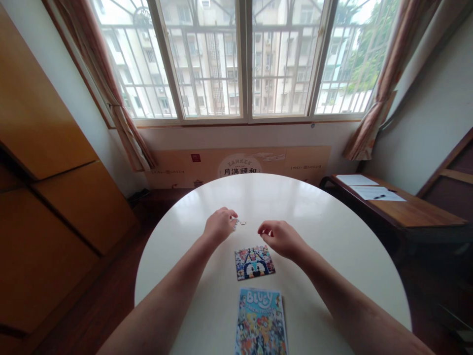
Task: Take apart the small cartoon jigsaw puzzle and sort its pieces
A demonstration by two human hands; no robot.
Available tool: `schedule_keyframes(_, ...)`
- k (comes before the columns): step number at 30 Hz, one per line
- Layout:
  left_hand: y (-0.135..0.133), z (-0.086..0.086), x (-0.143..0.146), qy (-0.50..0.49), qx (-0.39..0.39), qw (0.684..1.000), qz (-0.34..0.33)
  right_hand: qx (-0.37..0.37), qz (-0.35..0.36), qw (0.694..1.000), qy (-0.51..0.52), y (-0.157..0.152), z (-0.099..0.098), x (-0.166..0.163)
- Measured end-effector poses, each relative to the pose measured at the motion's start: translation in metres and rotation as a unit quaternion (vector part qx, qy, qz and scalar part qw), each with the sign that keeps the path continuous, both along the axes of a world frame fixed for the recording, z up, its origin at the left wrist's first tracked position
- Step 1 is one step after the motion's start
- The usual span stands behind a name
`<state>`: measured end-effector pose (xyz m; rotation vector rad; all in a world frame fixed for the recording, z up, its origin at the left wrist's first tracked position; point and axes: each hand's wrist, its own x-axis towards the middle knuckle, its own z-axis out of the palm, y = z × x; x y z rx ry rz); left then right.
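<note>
Left grip point(220, 224) and right grip point(281, 237) apart, fingers point(267, 227) curled, forearms point(172, 288) outstretched

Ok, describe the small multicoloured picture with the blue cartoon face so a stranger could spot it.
Find the round, glossy white table below the barred window. Near its middle lies a nearly square, multicoloured picture, beyond the taller, pale-blue "BLUEY" cover. Unlike that cover, it shows one large blue cartoon face.

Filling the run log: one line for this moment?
left hand: at small pieces, grip unclear | right hand: near puzzle, grip unclear | puzzle: flat on table
</note>
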<state>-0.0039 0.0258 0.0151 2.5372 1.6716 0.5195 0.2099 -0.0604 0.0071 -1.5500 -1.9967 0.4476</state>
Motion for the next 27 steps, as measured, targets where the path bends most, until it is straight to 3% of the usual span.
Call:
schedule_keyframes(6,-0.008,-0.019,0.019,0.064,0.056,0.995,-0.056,0.003,-0.002,1.0,0.003,0.001,-0.001,0.0)
schedule_keyframes(14,-0.013,-0.016,0.022,0.049,0.037,0.992,-0.108,0.011,0.001,1.0,0.005,0.0,0.0,-0.001)
schedule_keyframes(20,-0.014,-0.017,0.022,0.051,0.018,0.994,-0.093,0.01,-0.005,1.0,0.003,-0.001,0.0,-0.002)
schedule_keyframes(27,-0.013,-0.019,0.025,0.033,0.064,0.99,-0.123,0.012,0.003,1.0,0.001,0.001,-0.003,-0.002)
